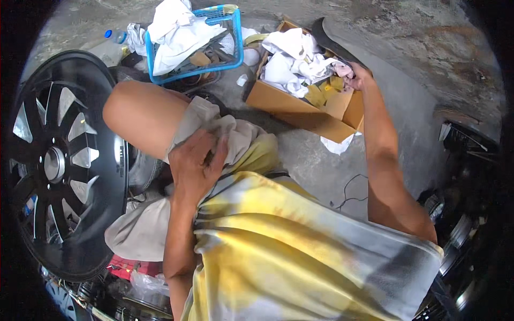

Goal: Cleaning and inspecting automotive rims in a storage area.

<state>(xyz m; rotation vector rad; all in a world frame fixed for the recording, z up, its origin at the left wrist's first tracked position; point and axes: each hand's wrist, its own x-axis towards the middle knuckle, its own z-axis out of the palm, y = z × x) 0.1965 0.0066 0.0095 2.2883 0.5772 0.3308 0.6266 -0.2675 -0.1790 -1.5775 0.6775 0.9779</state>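
Note:
My right hand (362, 77) is at the right end of an open cardboard box (299, 110), its fingers closed on a pinkish cloth (341, 69). White cloths (287, 72) are heaped in the box, with yellow-brown cloth (323, 91) in the near right part. A dark curved piece (326, 38) rises behind the box and runs down to my right hand; I cannot tell whether I touch it. My left hand (194, 160) rests on the leg of my grey shorts (245, 134), thumb apart from the fingers and nothing seen in it.
A black alloy wheel (100, 224) stands at my left. Beyond my knee is a blue plastic basket (240, 40) with white cloth and scraps, beside a blue-capped bottle (117, 36). A thin black cable (348, 192) lies on the concrete floor (321, 172). Dark metal parts (457, 236) crowd the right.

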